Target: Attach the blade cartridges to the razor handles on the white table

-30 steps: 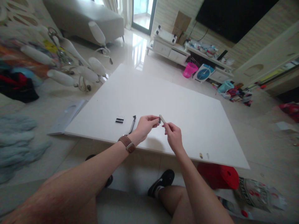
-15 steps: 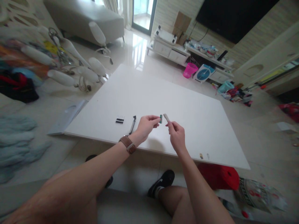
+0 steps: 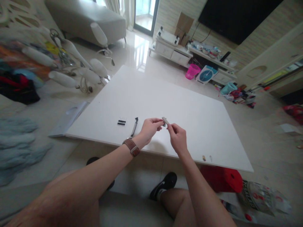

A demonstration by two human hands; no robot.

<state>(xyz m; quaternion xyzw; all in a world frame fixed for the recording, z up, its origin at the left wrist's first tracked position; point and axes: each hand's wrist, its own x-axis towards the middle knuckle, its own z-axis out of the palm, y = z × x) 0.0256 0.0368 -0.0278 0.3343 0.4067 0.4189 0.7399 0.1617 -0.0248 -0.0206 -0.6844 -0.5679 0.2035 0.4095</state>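
Observation:
My left hand (image 3: 149, 127), with a brown-strapped watch (image 3: 131, 147) on its wrist, pinches a small green-edged rectangular piece (image 3: 164, 125) between thumb and fingertips. My right hand (image 3: 177, 135) grips a short, flat, grey-beige strip-like tool (image 3: 165, 120) whose far end lies over that piece, hiding most of it. Whether the two touch I cannot tell. Both hands are above the white table (image 3: 189, 107). Left of my left hand lies a slim black-and-silver handle (image 3: 134, 126), like a razor's. Beside it is a small clear holder with two black bars (image 3: 121, 121).
Two tiny items, one brownish (image 3: 204, 158) and one pale (image 3: 210, 158), lie by the table's near right edge. A red roll (image 3: 220, 179) and a printed plastic bag (image 3: 262, 195) are below that edge. A white-shaded lamp fixture (image 3: 78, 66) stands left of the table.
My right hand has moved slightly left, bringing the tool's end from beside the green-edged piece to over it. My left hand has shifted a little right. Both still hold their things.

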